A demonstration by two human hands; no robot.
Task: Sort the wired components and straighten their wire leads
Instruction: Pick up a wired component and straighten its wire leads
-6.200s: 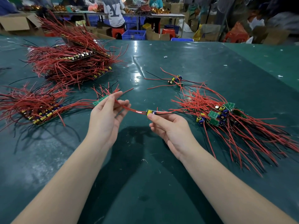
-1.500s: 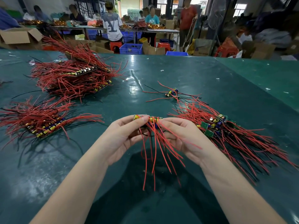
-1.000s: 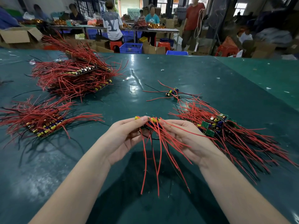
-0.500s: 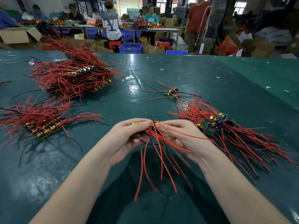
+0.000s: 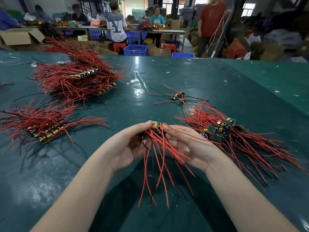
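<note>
A dark green table (image 5: pixel 167 77) fills the view; on its far left lies the biggest heap of red-wired boards (image 5: pixel 76 77), stacked in rows with leads fanning out; nearer on the left sits a second, flatter stack (image 5: pixel 43 124); on the right spreads a loose unsorted pile (image 5: pixel 234 136) of small green boards and tangled red and black leads; beyond it lie a few stray components (image 5: pixel 178 96) on their own. Over the near middle of the table, the left hand (image 5: pixel 128 144) and right hand (image 5: pixel 187 143) meet, both with fingers curled round a small bunch of components (image 5: pixel 156 127) held between them above the table; its red leads (image 5: pixel 160 164) hang down toward the viewer, uneven and crossing one another.
</note>
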